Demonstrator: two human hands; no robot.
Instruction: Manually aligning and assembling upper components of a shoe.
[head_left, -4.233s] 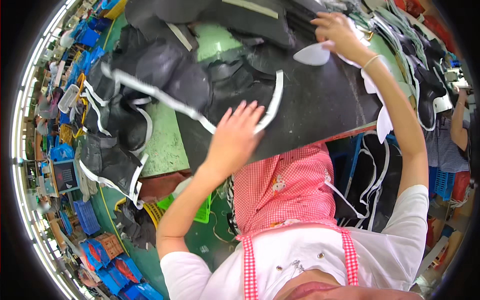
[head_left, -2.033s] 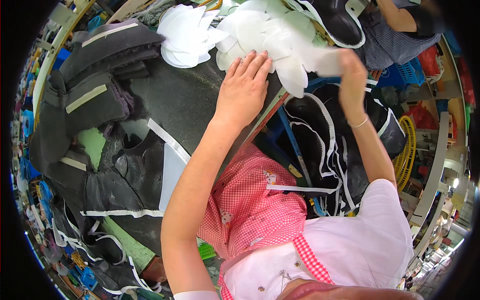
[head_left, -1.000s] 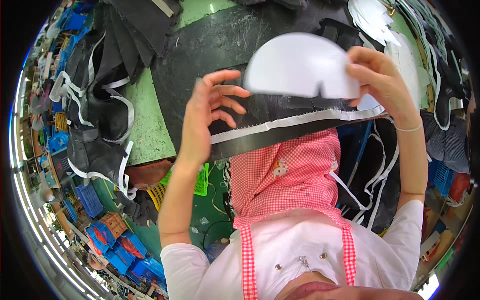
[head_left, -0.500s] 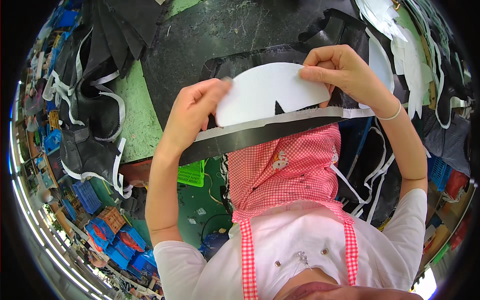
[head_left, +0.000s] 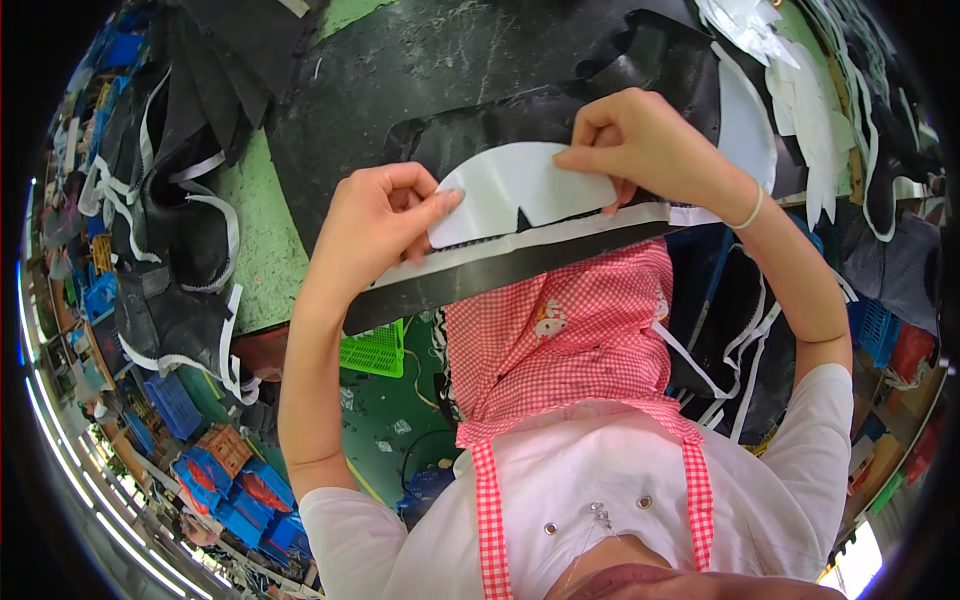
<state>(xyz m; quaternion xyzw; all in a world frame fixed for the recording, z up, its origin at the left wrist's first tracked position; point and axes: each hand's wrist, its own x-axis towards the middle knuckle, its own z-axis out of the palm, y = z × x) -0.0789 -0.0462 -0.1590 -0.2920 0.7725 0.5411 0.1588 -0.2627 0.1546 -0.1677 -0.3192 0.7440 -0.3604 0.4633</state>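
Here, hands [head_left: 372, 222] [head_left: 640, 138] pinch a white piece [head_left: 512, 188] over black sheeting [head_left: 400, 75], blue crates [head_left: 232, 510] at left.

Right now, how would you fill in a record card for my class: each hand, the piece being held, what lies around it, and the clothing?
Left hand: pinching the left end of the white piece
Right hand: gripping the same piece near its right end
Held piece: half-round, with a pointed notch in its near edge
Just nearer the person: a white strip
Far right: pale cut pieces, overlapping
Below the table: bright green basket
Clothing: red-and-white checked apron over a white top
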